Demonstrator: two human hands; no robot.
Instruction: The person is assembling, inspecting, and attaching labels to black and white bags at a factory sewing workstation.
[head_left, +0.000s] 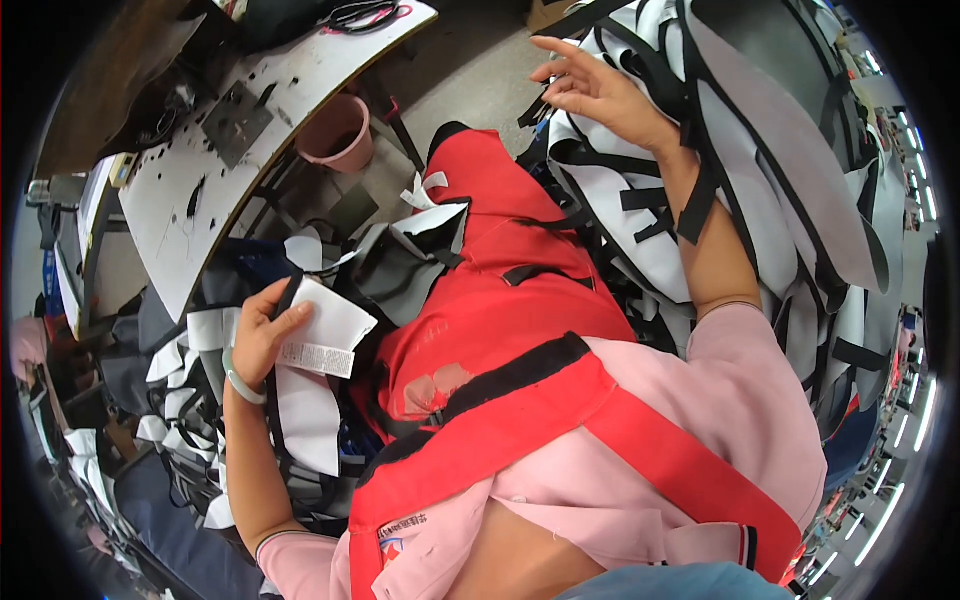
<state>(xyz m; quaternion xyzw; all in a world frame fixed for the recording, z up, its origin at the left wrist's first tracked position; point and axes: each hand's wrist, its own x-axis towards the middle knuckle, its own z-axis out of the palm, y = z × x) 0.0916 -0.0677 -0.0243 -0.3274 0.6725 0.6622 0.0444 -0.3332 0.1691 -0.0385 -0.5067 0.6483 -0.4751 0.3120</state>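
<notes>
My left hand [260, 338] is closed on a small white fabric piece [335, 312] with a black strip along one edge. A printed white label [316, 358] shows at its lower side. Raised at the far right, my right hand [612, 98] holds nothing, its fingers apart and slightly bent. It is nearest to a large heap of white and grey fabric panels [745, 150] edged with black binding. Loose black strips [698, 207] lie against my right forearm. Between my arms, a red apron [500, 270] covers my lap.
A white worktable [160, 225] with a dark metal plate [237, 122] set into its top stands at the left. Beside it on the floor is a pink bucket [337, 135]. More white pieces with black strips [187, 405] are heaped at my left, near dark blue fabric [180, 520].
</notes>
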